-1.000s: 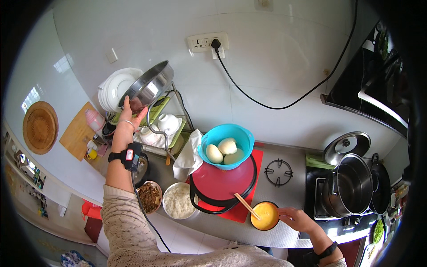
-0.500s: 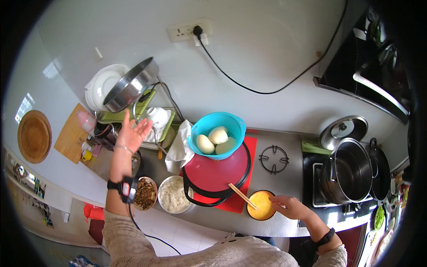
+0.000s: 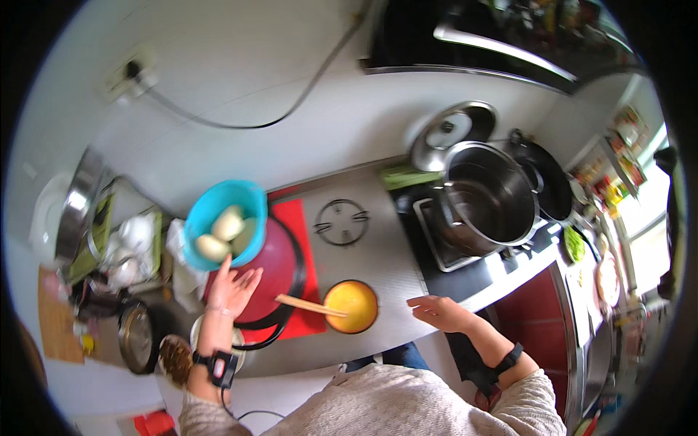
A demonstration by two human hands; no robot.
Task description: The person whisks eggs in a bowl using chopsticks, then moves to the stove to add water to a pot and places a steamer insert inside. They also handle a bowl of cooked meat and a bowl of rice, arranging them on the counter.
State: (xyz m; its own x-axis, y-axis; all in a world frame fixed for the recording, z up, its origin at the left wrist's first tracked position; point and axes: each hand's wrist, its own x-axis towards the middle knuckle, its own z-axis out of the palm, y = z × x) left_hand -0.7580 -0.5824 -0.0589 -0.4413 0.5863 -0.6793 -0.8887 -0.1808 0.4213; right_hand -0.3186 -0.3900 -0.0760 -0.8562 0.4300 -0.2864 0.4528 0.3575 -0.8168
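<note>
My left hand (image 3: 233, 289) is over a round dark-red lid (image 3: 263, 254) with a black rim, its fingers apart and nothing in them. Just beyond its fingertips, a turquoise bowl (image 3: 195, 218) holds several pale rounded pieces (image 3: 230, 222). My right hand (image 3: 440, 312) hovers empty near the front edge of the steel counter, fingers stretched out. Between the two hands stands a small dark-rimmed bowl of yellow liquid (image 3: 356, 298), like beaten egg. A pair of chopsticks (image 3: 309, 305) leans in it, pointing left.
A deep dark pot (image 3: 486, 200) stands on the stove at right, a black pan (image 3: 545, 182) behind it and a steel lid (image 3: 447, 134) against the wall. A wire ring (image 3: 342, 222) lies on the counter. Dishes (image 3: 134, 236) fill a rack at left.
The view has swung right, bringing more of the stove into sight. My left hand has gone from beside the dish rack to over the red lid. My right hand has left the egg bowl's rim.
</note>
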